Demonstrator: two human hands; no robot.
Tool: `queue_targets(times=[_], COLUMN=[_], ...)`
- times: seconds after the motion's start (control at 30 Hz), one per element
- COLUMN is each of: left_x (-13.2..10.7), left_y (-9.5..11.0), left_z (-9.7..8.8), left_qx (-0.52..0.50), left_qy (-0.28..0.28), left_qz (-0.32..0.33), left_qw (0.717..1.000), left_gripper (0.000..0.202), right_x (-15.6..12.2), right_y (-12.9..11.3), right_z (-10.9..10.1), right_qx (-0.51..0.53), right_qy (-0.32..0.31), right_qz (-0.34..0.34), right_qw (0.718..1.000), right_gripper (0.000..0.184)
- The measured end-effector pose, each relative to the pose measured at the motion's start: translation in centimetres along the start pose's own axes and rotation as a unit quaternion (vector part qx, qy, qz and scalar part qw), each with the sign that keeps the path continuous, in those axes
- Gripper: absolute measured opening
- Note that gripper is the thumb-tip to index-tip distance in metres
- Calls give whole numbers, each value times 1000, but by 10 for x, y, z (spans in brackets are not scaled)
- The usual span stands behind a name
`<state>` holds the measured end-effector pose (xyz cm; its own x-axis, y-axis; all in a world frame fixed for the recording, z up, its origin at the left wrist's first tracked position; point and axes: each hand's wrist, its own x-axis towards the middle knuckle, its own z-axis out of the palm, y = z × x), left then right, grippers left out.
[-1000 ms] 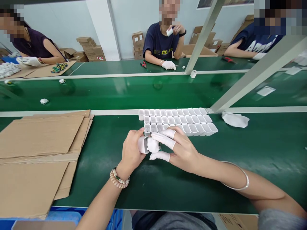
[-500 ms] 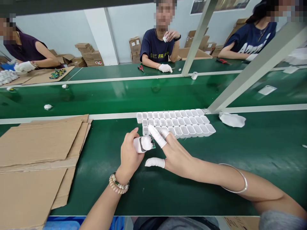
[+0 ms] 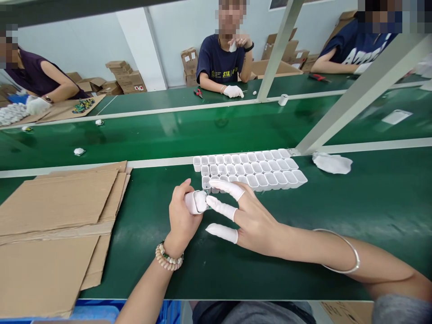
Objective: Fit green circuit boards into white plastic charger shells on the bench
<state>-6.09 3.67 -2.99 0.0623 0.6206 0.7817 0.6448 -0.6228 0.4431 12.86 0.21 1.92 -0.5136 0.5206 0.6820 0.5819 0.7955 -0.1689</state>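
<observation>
My left hand (image 3: 182, 216) grips a small white plastic shell (image 3: 195, 202) just above the green table. My right hand (image 3: 248, 213), with white finger cots on three fingers, has its middle fingertip pressed against the shell's open end; thumb and index are spread apart. Just beyond both hands lie three rows of empty white plastic shells (image 3: 248, 169), packed side by side.
Flattened cardboard sheets (image 3: 57, 211) lie at the left. A crumpled white cloth (image 3: 332, 163) lies at the right beside a slanted metal post (image 3: 357, 90). Three people sit across the conveyor belt (image 3: 189, 130). Small white parts (image 3: 79, 151) ride the belt. A blue bin (image 3: 97, 312) sits below.
The small green part seen between my fingers half a second ago is no longer visible. My right fingers have closed in on the shell's opening. My left hand barely moved.
</observation>
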Motion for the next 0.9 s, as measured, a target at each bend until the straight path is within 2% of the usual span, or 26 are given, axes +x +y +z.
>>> queue_targets(times=[0.1, 0.3, 0.37, 0.5, 0.6, 0.67, 0.73, 0.83, 0.9], left_x=[1, 1, 0, -4, -3, -1, 2, 4, 5], left_y=[3, 7, 6, 4, 0, -5, -12, -22, -28], left_z=[2, 4, 6, 12, 17, 19, 19, 18, 18], left_qx=[-23, -71, -107, -171, -176, -156, -123, -90, -77], left_qy=[-3, 13, 1, -52, -58, -52, -48, -69, -88], left_qz=[5, 11, 8, 16, 14, 2, -8, -5, 6], left_qw=[1000, 997, 994, 984, 983, 986, 991, 994, 993], left_gripper=[39, 56, 70, 90, 92, 87, 83, 74, 68], right_x=[-1, 2, 2, 2, 8, 23, 46, 84, 99], right_y=[-3, -6, -5, 2, 15, 36, 69, 136, 183], right_z=[2, 3, 7, 16, 10, 1, -6, -5, 0], right_qx=[5, 0, 2, 11, 18, 5, -38, -118, -153], right_qy=[-29, -70, -48, 49, 49, 21, -14, -91, -179], right_qz=[1, -1, -12, -31, -9, 39, 95, 145, 203], right_qw=[1000, 998, 999, 998, 999, 999, 995, 978, 950], right_gripper=[39, 34, 28, 12, 13, 18, 24, 33, 40])
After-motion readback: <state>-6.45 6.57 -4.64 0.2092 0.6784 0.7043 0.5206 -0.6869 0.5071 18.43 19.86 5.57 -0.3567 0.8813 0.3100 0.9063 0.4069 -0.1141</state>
